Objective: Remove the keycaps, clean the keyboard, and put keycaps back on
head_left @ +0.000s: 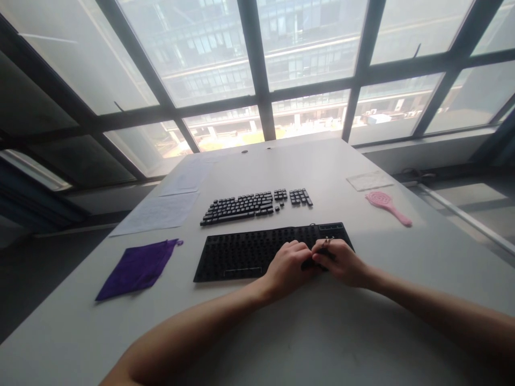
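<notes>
Black keyboard lies under left hand and right hand (both curled).

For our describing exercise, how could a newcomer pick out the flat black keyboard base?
On the white table before dark-framed windows, find the bare left hand and right hand. Their fingers meet over the right half of a flat, black rectangular keyboard base. Unlike the separate black keycaps in rows beyond, it is one slab.
</notes>
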Motion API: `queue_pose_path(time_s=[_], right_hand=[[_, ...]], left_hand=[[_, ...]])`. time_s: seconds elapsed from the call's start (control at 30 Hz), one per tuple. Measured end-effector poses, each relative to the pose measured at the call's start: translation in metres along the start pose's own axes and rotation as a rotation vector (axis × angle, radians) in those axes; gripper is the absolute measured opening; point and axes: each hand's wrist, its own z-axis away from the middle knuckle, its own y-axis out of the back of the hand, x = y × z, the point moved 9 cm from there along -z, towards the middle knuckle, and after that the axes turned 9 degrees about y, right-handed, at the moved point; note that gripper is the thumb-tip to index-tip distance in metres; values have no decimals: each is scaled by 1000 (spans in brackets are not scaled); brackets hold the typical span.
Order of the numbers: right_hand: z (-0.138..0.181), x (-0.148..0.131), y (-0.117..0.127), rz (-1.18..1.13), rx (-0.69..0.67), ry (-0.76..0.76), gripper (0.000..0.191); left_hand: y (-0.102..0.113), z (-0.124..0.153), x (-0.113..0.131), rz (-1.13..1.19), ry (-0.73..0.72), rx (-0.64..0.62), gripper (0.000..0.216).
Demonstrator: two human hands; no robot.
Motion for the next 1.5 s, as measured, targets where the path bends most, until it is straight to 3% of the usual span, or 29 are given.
queue_pose_path(time_s=[0.17, 0.37, 0.47, 0.63, 0.77, 0.93, 1.07, 1.17, 1.33, 1.5], right_hand=[[2, 13, 8, -152, 117, -154, 22], [0, 0, 13, 59, 215, -67, 21], [2, 3, 13, 97, 253, -95, 20], [5, 16, 12, 69, 260, -210, 24], [5, 17, 16, 39, 298, -232, 25], [5, 18, 16, -82, 325, -265, 26], [5, 17, 13, -87, 290, -261, 26], [5, 19, 12, -90, 287, -260, 27], [5, 22, 10, -147, 293, -242, 29], [4, 21, 11, -133, 270, -234, 29]], left_hand=[[9, 2, -2, 158, 25, 65, 14], [24, 9, 0, 248, -19, 213, 21], [26, 11, 5, 183, -79, 229, 26], [24, 11, 19, -102, -165, 197, 14], [29, 12, 27, -228, -199, 251, 19], [31, 15, 25, -108, -209, 255, 21], [33, 10, 13, 249, -44, 165, 13], [47, 0, 1, 326, 69, 162, 12], [88, -47, -44, -6, 155, 306, 9], [83, -94, -89, -339, 181, 216, 8]])
